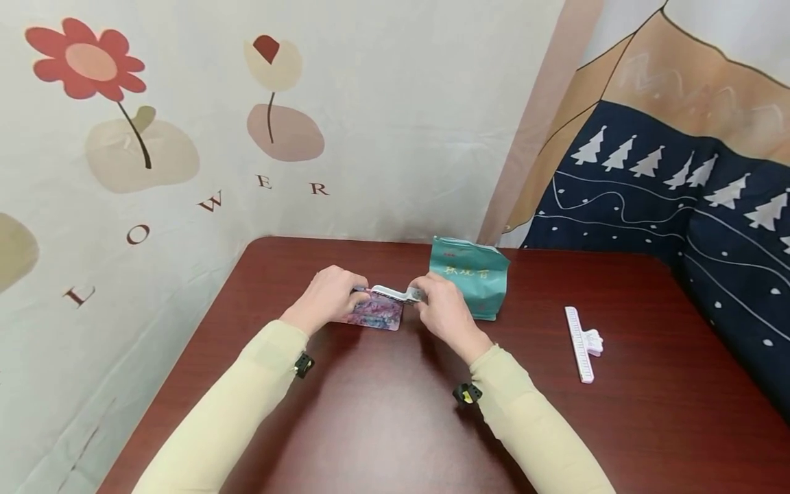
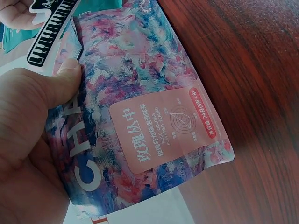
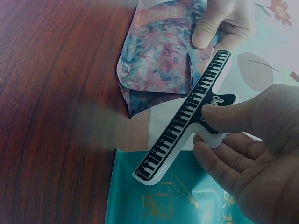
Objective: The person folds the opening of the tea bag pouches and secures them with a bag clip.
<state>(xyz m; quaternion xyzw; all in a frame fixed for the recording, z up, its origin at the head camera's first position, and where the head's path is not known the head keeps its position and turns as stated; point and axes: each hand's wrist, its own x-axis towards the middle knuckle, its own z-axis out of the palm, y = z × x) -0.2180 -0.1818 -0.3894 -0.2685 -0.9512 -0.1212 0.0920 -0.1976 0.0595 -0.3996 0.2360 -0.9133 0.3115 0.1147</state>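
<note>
My left hand (image 1: 330,293) grips the top edge of a pink and blue tea bag pouch (image 2: 135,88), thumb on its front. In the left wrist view the pouch's label reads rose oolong flavored teabag. My right hand (image 3: 261,149) pinches the handle of a long bag clip (image 3: 187,114) between thumb and fingers. The clip is white with a black piano-key pattern along its bar. Its bar overlaps the pouch's top edge in the right wrist view, near the left thumb. Behind the right hand stands a teal pouch (image 1: 478,285) with gold characters.
A second clip, white with a ruler-like bar (image 1: 579,344), lies on the right part of the dark red-brown table (image 1: 395,418). A printed fabric backdrop (image 1: 395,123) rises behind the table's far edge, and a navy one with trees stands at the right.
</note>
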